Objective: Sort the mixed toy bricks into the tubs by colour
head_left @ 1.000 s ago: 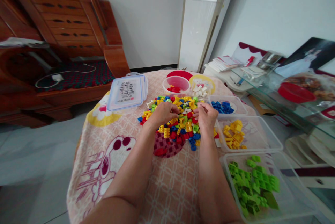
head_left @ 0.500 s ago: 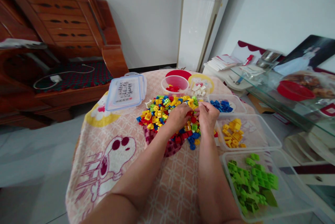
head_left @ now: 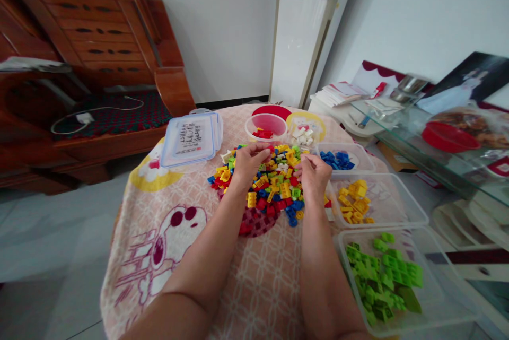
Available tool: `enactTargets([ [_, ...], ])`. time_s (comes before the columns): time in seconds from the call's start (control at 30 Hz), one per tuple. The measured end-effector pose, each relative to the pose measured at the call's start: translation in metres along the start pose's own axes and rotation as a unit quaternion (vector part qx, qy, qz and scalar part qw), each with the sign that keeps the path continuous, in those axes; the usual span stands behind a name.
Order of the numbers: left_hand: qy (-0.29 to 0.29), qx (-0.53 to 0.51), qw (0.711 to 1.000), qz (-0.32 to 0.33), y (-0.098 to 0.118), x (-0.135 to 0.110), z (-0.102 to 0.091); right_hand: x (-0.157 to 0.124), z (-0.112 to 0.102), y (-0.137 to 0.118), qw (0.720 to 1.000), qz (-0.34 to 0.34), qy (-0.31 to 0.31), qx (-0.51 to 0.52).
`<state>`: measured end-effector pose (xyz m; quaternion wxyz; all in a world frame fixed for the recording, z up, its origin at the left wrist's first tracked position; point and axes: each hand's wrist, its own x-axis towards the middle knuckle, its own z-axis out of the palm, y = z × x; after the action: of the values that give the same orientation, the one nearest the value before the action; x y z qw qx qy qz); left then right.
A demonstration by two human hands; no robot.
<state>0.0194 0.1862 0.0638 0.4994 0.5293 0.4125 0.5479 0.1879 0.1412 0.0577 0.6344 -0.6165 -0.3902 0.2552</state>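
Note:
A mixed pile of toy building bricks point(head_left: 284, 190) in red, yellow, blue, green and white lies on the table. Over its left part is my left hand point(head_left: 249, 164), thumb and fingers pinched on a small red brick point(head_left: 271, 148). My right hand point(head_left: 315, 174) is at the pile's right edge, its fingertips pressed together; whatever is between them is too small to make out. Beyond the pile, a round tub point(head_left: 265, 118) holds red bricks, and white bricks point(head_left: 303, 136) sit in a clear container beside it.
On the right stand clear boxes with blue bricks point(head_left: 337, 160), yellow bricks point(head_left: 354, 203) and green bricks point(head_left: 384, 281). A blue-edged box lid point(head_left: 189, 141) lies at the left. A glass shelf point(head_left: 429, 144) with a red bowl point(head_left: 449, 137) adjoins the table's right side.
My left hand has moved left and away from my right hand, with a red brick now showing at its fingertips. My right hand has hardly moved.

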Motion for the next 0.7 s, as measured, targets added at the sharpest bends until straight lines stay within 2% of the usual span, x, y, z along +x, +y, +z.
enactTargets([
  [0.1,0.021,-0.085,0.996,-0.001,-0.005,0.006,-0.006,-0.001,0.001,-0.001,1.000,-0.001,0.000,0.003],
  [0.2,0.019,-0.103,0.994,0.012,-0.007,0.009,-0.011,-0.001,0.001,-0.001,1.000,-0.005,-0.002,0.010],
  [0.3,0.002,-0.044,0.998,0.042,-0.007,0.008,-0.011,-0.001,0.000,0.000,1.000,-0.005,-0.002,0.017],
  [0.4,-0.025,0.091,0.990,0.108,-0.004,0.005,-0.007,0.000,0.000,0.002,1.000,0.000,-0.001,0.014],
  [0.47,-0.054,0.199,0.964,0.170,-0.003,0.002,0.000,0.000,0.001,0.003,1.000,0.000,-0.001,0.007],
  [0.53,-0.089,0.297,0.926,0.216,-0.002,-0.001,0.008,0.000,0.001,0.003,1.000,-0.002,-0.003,0.002],
  [0.6,-0.120,0.379,0.889,0.229,-0.004,-0.005,0.015,0.000,0.000,0.003,1.000,-0.005,-0.005,0.002],
  [0.7,-0.135,0.469,0.843,0.227,-0.009,-0.009,0.021,0.000,0.000,0.002,1.000,-0.007,-0.005,0.004],
])
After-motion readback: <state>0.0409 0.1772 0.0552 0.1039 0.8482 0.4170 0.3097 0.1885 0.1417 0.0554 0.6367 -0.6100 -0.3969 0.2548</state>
